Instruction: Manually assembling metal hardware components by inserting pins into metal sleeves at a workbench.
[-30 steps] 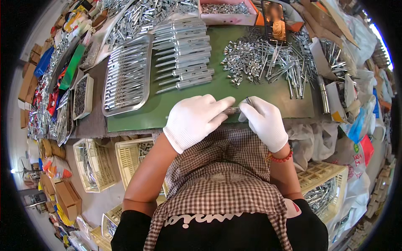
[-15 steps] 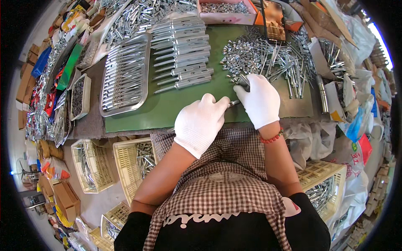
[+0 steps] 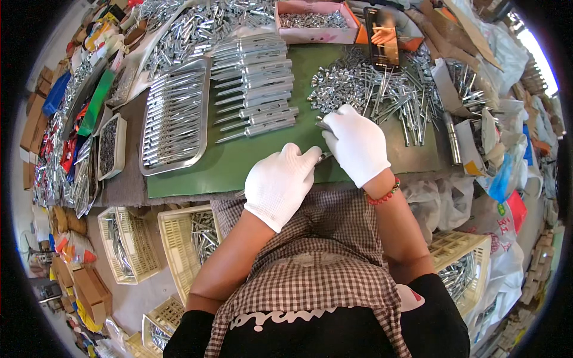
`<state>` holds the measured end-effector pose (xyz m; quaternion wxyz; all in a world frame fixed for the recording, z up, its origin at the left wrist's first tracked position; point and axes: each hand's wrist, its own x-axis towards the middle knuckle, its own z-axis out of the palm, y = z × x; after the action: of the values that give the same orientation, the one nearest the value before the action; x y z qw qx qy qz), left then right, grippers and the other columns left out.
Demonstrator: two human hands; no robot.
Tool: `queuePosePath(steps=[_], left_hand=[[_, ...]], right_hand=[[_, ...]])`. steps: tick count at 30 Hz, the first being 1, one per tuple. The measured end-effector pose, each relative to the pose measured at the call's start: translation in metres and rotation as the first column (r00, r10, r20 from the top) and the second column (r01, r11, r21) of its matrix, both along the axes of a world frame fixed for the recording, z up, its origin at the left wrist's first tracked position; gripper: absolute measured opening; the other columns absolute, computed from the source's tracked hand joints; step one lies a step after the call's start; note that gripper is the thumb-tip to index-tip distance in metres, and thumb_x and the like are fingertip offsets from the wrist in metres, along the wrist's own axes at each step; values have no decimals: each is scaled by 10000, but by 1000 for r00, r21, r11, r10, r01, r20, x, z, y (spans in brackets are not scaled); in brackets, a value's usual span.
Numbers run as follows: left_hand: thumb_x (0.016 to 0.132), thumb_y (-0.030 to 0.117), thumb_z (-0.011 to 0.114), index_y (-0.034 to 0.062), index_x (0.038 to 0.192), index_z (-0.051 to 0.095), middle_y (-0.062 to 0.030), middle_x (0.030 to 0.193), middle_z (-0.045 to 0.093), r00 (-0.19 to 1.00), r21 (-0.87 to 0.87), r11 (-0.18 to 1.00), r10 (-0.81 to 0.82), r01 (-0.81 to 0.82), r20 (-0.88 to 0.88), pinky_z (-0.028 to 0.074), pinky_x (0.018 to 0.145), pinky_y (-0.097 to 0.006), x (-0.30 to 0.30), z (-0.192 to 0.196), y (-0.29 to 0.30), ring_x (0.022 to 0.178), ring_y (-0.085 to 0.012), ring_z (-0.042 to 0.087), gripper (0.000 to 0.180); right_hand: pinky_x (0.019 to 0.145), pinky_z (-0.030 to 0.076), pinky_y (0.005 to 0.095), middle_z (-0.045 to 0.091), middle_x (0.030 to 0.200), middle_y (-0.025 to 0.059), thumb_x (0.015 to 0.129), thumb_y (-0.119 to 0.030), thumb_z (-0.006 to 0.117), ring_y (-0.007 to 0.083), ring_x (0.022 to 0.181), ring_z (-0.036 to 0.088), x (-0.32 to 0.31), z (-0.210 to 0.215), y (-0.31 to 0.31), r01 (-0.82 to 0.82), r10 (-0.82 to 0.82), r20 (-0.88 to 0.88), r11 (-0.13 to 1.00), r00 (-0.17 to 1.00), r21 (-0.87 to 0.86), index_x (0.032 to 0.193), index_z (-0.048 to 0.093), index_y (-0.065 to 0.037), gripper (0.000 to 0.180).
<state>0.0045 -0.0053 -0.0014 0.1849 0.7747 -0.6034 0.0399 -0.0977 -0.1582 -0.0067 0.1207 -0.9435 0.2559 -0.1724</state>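
Note:
My left hand, in a white knit glove, is closed around a slim silver metal rod. One end pokes out past the thumb and the other shows behind the palm. Close beside it, my gloved right hand pinches a small silver metal piece, mostly hidden by the fingers. Just beyond the right hand lie a heap of small metal nuts or sleeves and a pile of long thin metal pins. A row of metal tubes with rods lies beyond the left hand.
A metal tray of similar rods stands left on the green work surface. At the back are a pink box of small parts and a propped phone. Cream plastic crates sit below the table edge.
My right hand has shifted slightly left with its small piece. My left hand stays near the table's front edge, still holding the rod. The whole view has tilted a little.

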Motion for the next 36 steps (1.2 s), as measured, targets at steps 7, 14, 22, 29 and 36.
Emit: queuePosePath(steps=[7,14,22,29,36], left_hand=[[867,173,627,202,1036,669,-65,784,571,1000,26,1000,3,-3,-3,513,547,-399,0,1,0,629,-270,632,176],[882,185,626,199,1045,665,-66,786,578,999,19,1000,-3,4,-47,517,544,-400,-8,0,-4,628,-276,636,168],[876,185,631,188,1045,651,-70,789,582,999,7,1000,-17,17,-44,512,534,-401,-8,0,-4,627,-274,639,170],[875,174,628,209,1040,651,-69,774,568,998,-7,1000,-20,19,-51,504,527,-400,-8,0,-3,618,-273,629,170],[872,173,633,224,1038,658,-66,769,569,999,18,1000,5,-4,-50,499,522,-394,-9,-4,-4,610,-271,625,176]], right_hand=[[746,544,419,673,985,144,897,-121,661,350,872,673,-15,3,10,-59,28,193,985,981,159,1061,668,-58,176],[704,529,410,681,909,125,861,-122,718,339,819,669,-37,-11,28,-60,-51,336,948,940,312,1001,672,-73,155],[684,520,411,668,867,102,828,-147,743,321,791,659,-40,-5,33,-11,-60,272,967,960,255,911,693,-87,114],[702,531,369,696,880,104,858,-182,720,288,808,677,-42,-4,4,164,-228,330,964,916,210,921,730,-78,122],[704,507,403,638,868,108,829,-278,765,306,801,657,-21,0,-21,313,-321,114,946,940,84,909,699,-83,221]])
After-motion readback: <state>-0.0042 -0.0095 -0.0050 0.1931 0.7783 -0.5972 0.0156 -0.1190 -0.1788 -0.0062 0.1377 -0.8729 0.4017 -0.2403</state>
